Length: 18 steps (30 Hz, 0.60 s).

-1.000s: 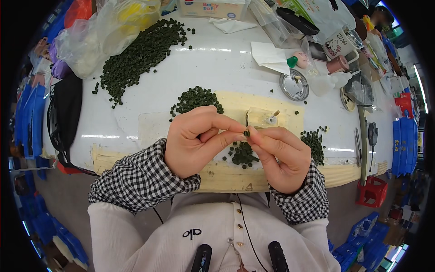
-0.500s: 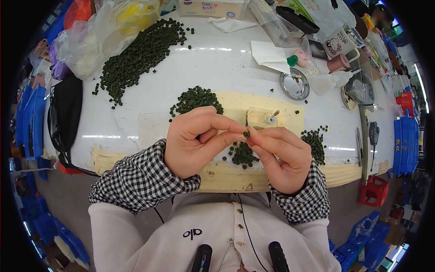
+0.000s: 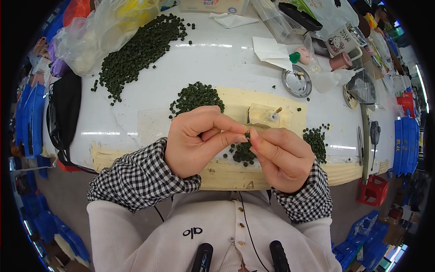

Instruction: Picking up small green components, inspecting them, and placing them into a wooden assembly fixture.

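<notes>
A small dark green piece (image 3: 247, 135) is pinched between the thumb and forefinger of my left hand (image 3: 197, 140). Close against its right side is my right hand (image 3: 285, 156), its thumb and fingertips pressed together; whether they grip anything is hidden. Under the fingertips lies a small heap of like green pieces (image 3: 243, 156), partly covered by my right hand. Beyond my left hand sits a larger pile of them (image 3: 197, 97), and another pile (image 3: 316, 143) lies right of my right hand. A cream block (image 3: 260, 117) with a white nozzle-like tip (image 3: 273, 117) stands just past my fingers.
A big green heap (image 3: 136, 54) spreads at the far left, by clear plastic bags (image 3: 86, 50). A round metal tin (image 3: 297, 81), white paper (image 3: 272, 52), a thread spool (image 3: 340, 61) and a mug (image 3: 342, 41) stand far right. Tweezers (image 3: 360, 145) and a screwdriver (image 3: 374, 136) lie at right.
My right hand has shifted slightly to the right, its fingertips drawing a little away from the green piece. My left hand stays almost in place, still pinching it.
</notes>
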### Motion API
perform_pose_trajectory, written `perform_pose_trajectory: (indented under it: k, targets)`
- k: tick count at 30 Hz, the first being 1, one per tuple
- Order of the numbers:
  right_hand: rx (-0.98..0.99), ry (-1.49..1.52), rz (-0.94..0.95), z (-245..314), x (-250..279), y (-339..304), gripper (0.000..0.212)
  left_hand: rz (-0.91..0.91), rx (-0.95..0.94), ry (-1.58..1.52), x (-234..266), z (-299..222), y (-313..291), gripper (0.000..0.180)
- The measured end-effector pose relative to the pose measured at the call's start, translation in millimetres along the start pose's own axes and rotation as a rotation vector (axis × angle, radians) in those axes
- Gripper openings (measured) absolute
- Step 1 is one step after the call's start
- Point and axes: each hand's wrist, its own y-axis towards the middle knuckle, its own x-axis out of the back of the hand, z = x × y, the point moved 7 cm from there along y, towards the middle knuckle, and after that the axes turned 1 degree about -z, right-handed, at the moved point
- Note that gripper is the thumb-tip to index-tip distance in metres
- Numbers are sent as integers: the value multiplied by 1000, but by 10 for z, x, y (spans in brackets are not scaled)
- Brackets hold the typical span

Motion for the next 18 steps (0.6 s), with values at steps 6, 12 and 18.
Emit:
perform_pose_trajectory:
  k: [6, 12, 18]
  targets:
    - [36, 7, -13, 1, -16, -33, 43, 12, 5, -34, -6, 8, -5, 13]
    - [-15, 69, -46, -29, 8, -34, 41, 23, -40, 4, 1, -42, 17, 14]
    - [-166, 157, -28, -77, 8, -39, 36, 13, -108, 106, 25, -115, 27, 15]
